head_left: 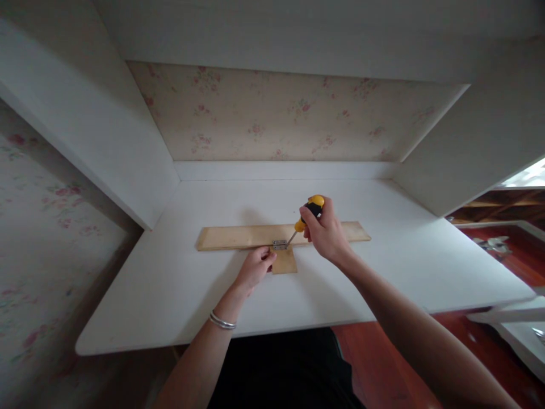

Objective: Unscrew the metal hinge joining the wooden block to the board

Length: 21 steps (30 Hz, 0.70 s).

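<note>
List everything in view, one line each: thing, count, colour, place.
plank: 1, pale wood, lying crosswise on the desk
small board: 1, pale wood, against the plank's near edge
hinge: 1, silver metal, across the joint of plank and small board
screwdriver: 1, yellow and black handle, tilted with its tip at the hinge
desk: 1, white, in an alcove
wallpaper: floral, cream and pink, behind the desk
floor: red-brown wood, lower right
bracelet: 1, silver, on the left wrist
left hand: 1, pressing on the small board's left edge
right hand: 1, gripping the screwdriver handle
</note>
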### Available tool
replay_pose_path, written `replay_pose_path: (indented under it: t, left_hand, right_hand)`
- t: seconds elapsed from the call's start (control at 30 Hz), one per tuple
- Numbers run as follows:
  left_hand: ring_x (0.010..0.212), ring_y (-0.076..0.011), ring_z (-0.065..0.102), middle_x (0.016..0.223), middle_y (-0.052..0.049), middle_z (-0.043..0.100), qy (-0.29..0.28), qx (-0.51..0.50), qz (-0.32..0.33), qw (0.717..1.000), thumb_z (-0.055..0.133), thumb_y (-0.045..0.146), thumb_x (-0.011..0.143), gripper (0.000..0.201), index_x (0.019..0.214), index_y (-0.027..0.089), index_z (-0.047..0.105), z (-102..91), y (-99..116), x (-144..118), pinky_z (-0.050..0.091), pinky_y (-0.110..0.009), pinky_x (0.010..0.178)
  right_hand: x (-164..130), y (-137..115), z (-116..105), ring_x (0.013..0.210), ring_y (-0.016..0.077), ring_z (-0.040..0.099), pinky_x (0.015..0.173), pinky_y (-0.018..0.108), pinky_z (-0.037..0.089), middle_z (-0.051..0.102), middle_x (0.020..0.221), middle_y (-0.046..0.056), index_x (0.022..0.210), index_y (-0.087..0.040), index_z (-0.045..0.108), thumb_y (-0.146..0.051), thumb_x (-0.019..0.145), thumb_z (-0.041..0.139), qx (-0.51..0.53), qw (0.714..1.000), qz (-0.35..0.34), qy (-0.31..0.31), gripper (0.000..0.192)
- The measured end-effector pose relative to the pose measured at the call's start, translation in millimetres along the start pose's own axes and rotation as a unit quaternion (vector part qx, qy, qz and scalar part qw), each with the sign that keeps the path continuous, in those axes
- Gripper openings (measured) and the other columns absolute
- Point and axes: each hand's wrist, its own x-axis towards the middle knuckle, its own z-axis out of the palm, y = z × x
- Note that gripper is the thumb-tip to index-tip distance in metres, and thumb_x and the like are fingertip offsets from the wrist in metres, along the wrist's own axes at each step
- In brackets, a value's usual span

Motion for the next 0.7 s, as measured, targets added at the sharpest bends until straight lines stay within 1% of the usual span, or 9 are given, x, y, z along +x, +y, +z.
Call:
replay_pose_path:
  t: [0.1, 0.17, 0.23, 0.3, 0.33, 0.43, 0.5, 0.6, 0.7]
  left_hand:
    - [0.082, -0.018, 0.059, 0.094, -0.008, 0.063, -0.009, -0.004, -0.005, 1.0, 0.059, 0.043, 0.078, 0.036, 0.103, 0.015, 0.06, 0.4, 3.7, -1.1, 0.047, -0.029, 0.074]
    - [0.081, -0.0177, 0.059, 0.093, -0.008, 0.063, -0.009, -0.002, -0.007, 1.0, 0.06, 0.043, 0.078, 0.035, 0.101, 0.016, 0.06, 0.8, 5.2, -1.6, 0.047, -0.029, 0.073]
    - [0.08, -0.0174, 0.058, 0.092, -0.007, 0.063, -0.005, 0.003, -0.008, 1.0, 0.06, 0.043, 0.078, 0.034, 0.098, 0.016, 0.061, 1.0, 5.4, -1.7, 0.047, -0.028, 0.073]
    - [0.081, -0.0176, 0.059, 0.092, -0.007, 0.063, -0.006, 0.005, -0.008, 1.0, 0.059, 0.043, 0.078, 0.034, 0.098, 0.016, 0.061, 1.0, 5.2, -1.7, 0.047, -0.028, 0.072]
    - [0.083, -0.018, 0.059, 0.093, -0.007, 0.063, -0.007, 0.002, -0.008, 1.0, 0.059, 0.042, 0.078, 0.034, 0.099, 0.016, 0.061, 1.1, 5.2, -1.8, 0.047, -0.027, 0.072]
    - [0.088, -0.0193, 0.059, 0.097, -0.008, 0.064, -0.013, -0.009, -0.011, 1.0, 0.06, 0.043, 0.078, 0.036, 0.102, 0.017, 0.061, 1.5, 6.5, -2.4, 0.047, -0.028, 0.074]
    - [0.089, -0.0197, 0.059, 0.098, -0.008, 0.064, -0.014, -0.016, -0.011, 1.0, 0.061, 0.044, 0.077, 0.037, 0.102, 0.017, 0.061, 2.0, 8.1, -3.2, 0.047, -0.028, 0.075]
    - [0.087, -0.0193, 0.06, 0.097, -0.009, 0.064, -0.016, -0.022, -0.01, 1.0, 0.062, 0.043, 0.076, 0.038, 0.102, 0.016, 0.06, 2.7, 11.0, -4.5, 0.048, -0.03, 0.076]
    - [0.084, -0.0185, 0.06, 0.097, -0.008, 0.064, -0.02, -0.024, -0.012, 0.999, 0.062, 0.042, 0.076, 0.037, 0.101, 0.016, 0.06, 3.5, 13.3, -5.6, 0.048, -0.03, 0.077]
  right_hand:
    - [7.4, -4.9, -5.9, 0.054, 0.0139, 0.052, 0.057, 0.03, 0.042, 0.057, 0.071, 0.0, 0.103, -0.019, 0.043, -0.044, 0.084, 0.044, -0.033, 0.999, -0.02, -0.032, 0.031]
    - [15.1, -12.1, -10.8, 0.063, 0.0162, 0.054, 0.062, 0.031, 0.042, 0.059, 0.08, 0.004, 0.102, -0.019, 0.046, -0.039, 0.081, 0.047, -0.092, 0.993, -0.058, -0.04, 0.029]
    - [24.0, -21.8, -16.2, 0.072, 0.0189, 0.055, 0.065, 0.032, 0.041, 0.06, 0.09, 0.007, 0.102, -0.018, 0.047, -0.038, 0.079, 0.049, -0.169, 0.979, -0.105, -0.046, 0.03]
    - [33.0, -32.6, -21.4, 0.076, 0.0214, 0.056, 0.067, 0.033, 0.04, 0.06, 0.093, 0.008, 0.099, -0.019, 0.049, -0.045, 0.08, 0.048, -0.262, 0.953, -0.134, -0.077, 0.033]
    - [37.2, -37.8, -23.8, 0.075, 0.0227, 0.056, 0.066, 0.033, 0.039, 0.061, 0.091, 0.009, 0.098, -0.019, 0.051, -0.051, 0.08, 0.046, -0.312, 0.936, -0.132, -0.099, 0.037]
    - [48.9, -51.5, -29.9, 0.071, 0.0258, 0.057, 0.062, 0.033, 0.037, 0.062, 0.08, 0.011, 0.097, -0.018, 0.055, -0.063, 0.08, 0.037, -0.428, 0.885, -0.093, -0.16, 0.051]
    - [55.9, -58.4, -32.7, 0.07, 0.025, 0.057, 0.059, 0.031, 0.036, 0.063, 0.08, 0.011, 0.096, -0.019, 0.058, -0.058, 0.08, 0.039, -0.443, 0.868, -0.092, -0.207, 0.046]
    - [63.5, -66.4, -34.5, 0.068, 0.0229, 0.057, 0.056, 0.03, 0.036, 0.063, 0.081, 0.008, 0.099, -0.023, 0.06, -0.046, 0.076, 0.048, -0.435, 0.853, -0.117, -0.264, 0.035]
    - [65.8, -72.9, -33.5, 0.072, 0.0284, 0.058, 0.059, 0.034, 0.038, 0.062, 0.078, 0.011, 0.098, -0.023, 0.063, -0.055, 0.074, 0.048, -0.474, 0.835, -0.11, -0.257, 0.043]
